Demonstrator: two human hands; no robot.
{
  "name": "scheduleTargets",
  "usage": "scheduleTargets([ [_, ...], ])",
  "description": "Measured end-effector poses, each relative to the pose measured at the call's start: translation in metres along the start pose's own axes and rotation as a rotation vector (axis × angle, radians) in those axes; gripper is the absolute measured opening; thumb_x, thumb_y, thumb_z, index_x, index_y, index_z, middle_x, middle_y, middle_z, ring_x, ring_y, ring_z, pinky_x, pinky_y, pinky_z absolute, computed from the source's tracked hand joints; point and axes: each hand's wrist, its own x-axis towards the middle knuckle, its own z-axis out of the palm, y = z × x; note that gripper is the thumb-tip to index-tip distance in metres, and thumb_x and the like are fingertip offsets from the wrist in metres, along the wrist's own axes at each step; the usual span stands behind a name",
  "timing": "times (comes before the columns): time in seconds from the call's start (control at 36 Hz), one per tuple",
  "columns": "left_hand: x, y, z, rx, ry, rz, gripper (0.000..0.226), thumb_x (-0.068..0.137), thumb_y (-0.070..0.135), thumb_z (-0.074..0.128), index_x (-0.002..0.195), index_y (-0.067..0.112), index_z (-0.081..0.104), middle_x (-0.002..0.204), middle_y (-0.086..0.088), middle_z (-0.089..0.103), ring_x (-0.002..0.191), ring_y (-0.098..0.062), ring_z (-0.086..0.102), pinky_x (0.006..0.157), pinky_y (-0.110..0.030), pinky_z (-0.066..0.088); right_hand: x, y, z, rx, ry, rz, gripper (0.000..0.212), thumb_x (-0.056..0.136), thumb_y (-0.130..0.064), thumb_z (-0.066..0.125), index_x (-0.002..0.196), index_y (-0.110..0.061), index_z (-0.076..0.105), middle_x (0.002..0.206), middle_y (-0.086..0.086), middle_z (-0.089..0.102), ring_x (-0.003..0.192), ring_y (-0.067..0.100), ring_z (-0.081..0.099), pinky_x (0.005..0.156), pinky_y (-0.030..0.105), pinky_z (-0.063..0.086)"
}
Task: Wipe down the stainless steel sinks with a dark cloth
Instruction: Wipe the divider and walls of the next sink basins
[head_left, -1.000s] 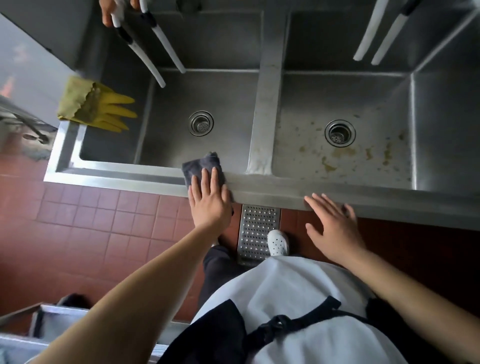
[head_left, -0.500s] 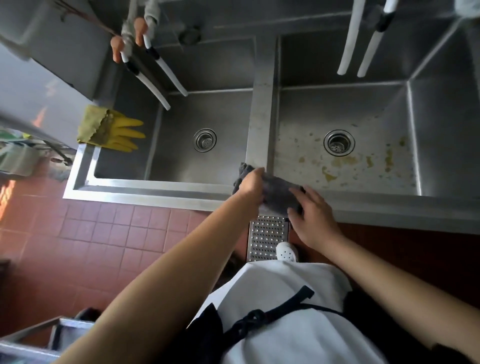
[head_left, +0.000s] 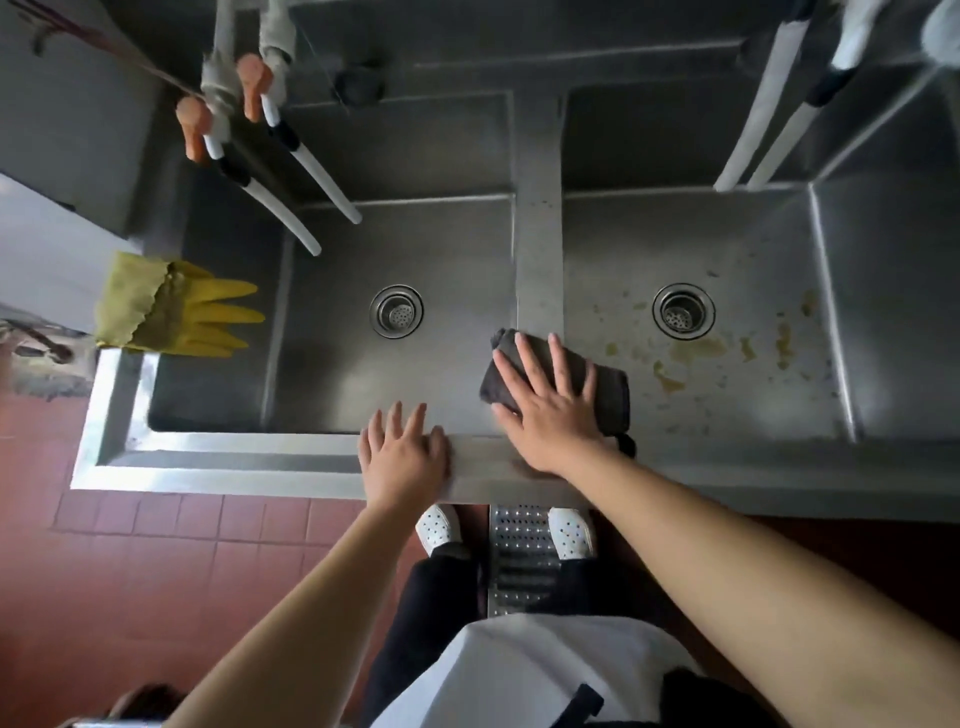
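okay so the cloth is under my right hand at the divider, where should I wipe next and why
Probably slide the dark cloth under your right hand rightward into the right sink: its floor shows yellowish stains beside the cloth, while the left sink looks clean.

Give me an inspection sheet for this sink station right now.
Surface: stainless steel double sink; yellow-brown stains across right basin floor.
Job's things: dark grey folded cloth on the divider's near end, overlapping the right basin.
Clutter: yellow rubber gloves draped over left rim.
Grips: right hand flat, pressing the cloth; left hand flat on front rim.
Cables: nothing seen.
Surroundings: white faucet spouts, red tiled floor, perforated metal floor grate.
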Motion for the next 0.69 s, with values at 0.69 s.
scheduleTargets([
  [0.69, 0.007, 0.001, 0.018, -0.024, 0.326, 0.021, 0.021, 0.084, 0.037, 0.052, 0.082, 0.026, 0.070, 0.082, 0.006, 0.070, 0.099, -0.023, 0.060, 0.118, -0.045, 0.022, 0.199, 0.041, -0.100, -0.016, 0.115, 0.049, 0.059, 0.100, -0.049, 0.036, 0.153, -0.047, 0.012, 0.164, -0.018, -0.014, 0.151, 0.020, -0.017, 0.115, 0.062, 0.009],
])
